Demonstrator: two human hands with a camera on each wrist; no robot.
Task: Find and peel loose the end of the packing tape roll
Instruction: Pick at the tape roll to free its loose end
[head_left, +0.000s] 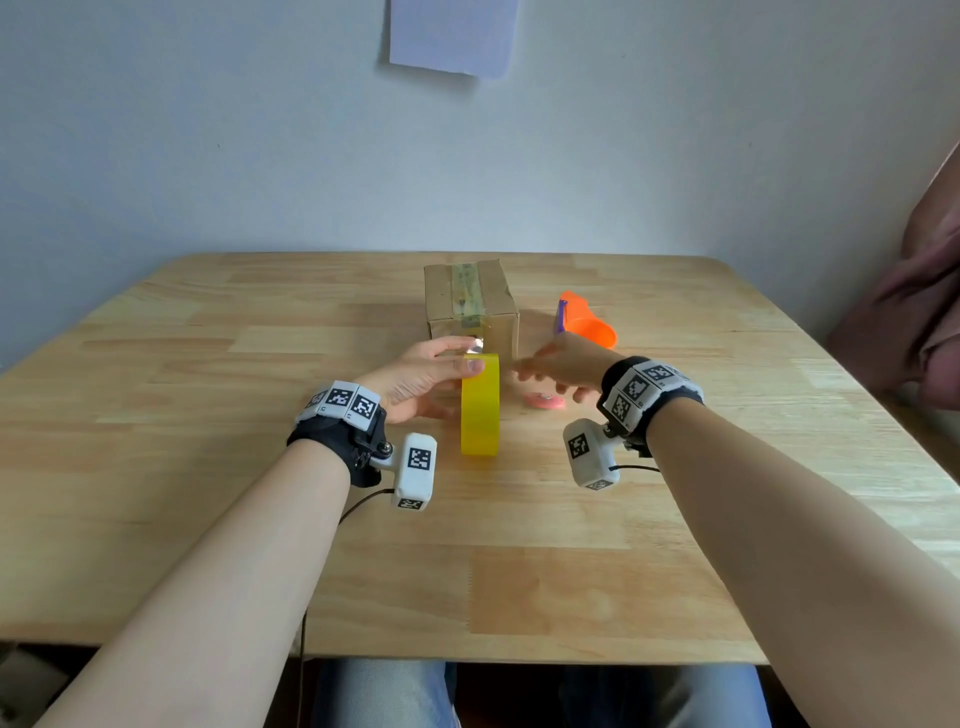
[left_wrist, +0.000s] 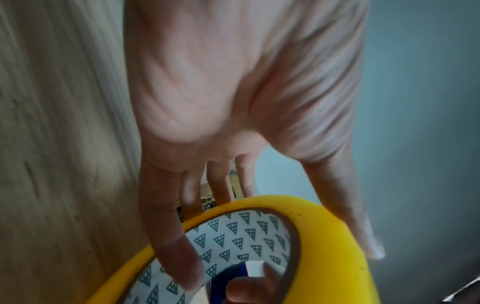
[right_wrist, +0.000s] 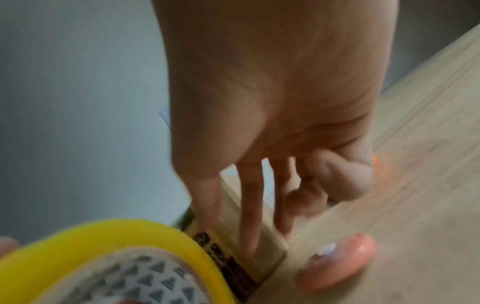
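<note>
Standing on edge near the table's middle, the yellow packing tape roll (head_left: 480, 405) is being held at its twelve o'clock rim by the left hand (head_left: 423, 382). At three o'clock, the right hand (head_left: 563, 366) is hovering loosely spread, holding nothing. Likely light, stiff and slick, the roll is best braced through the core while a nail is lifting the end.

The wooden table (head_left: 208, 364) bears an upright yellow tape roll (head_left: 480, 415), cardboard box (head_left: 470, 306), orange cup (head_left: 587, 325) and pink disc (head_left: 543, 401).
</note>
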